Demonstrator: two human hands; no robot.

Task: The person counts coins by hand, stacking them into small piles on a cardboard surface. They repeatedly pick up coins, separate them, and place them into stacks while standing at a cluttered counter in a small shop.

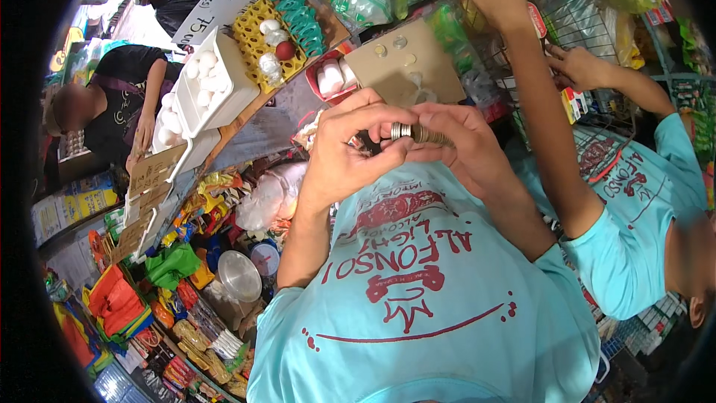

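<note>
My left hand (355,143) and my right hand (458,143) meet in front of my chest around a stack of coins (422,134) lying on its side. The fingers of my left hand pinch the silver-coloured coins at the stack's left end, while my right hand holds the rest of the row. Past my hands lies a sheet of brown cardboard (442,73), on which a few coins (399,42) are spread out. A small clear plastic bag (417,81) seems to rest at the cardboard's near edge, partly hidden by my hands.
Left stand a white bin of eggs (215,87) and a yellow egg tray (251,28) on a wooden ledge. A person in black (126,90) leans there. Packets and a round scale (264,258) lie lower left. At right, a co-worker in a light-blue shirt (621,224) reaches to wire racks (582,23).
</note>
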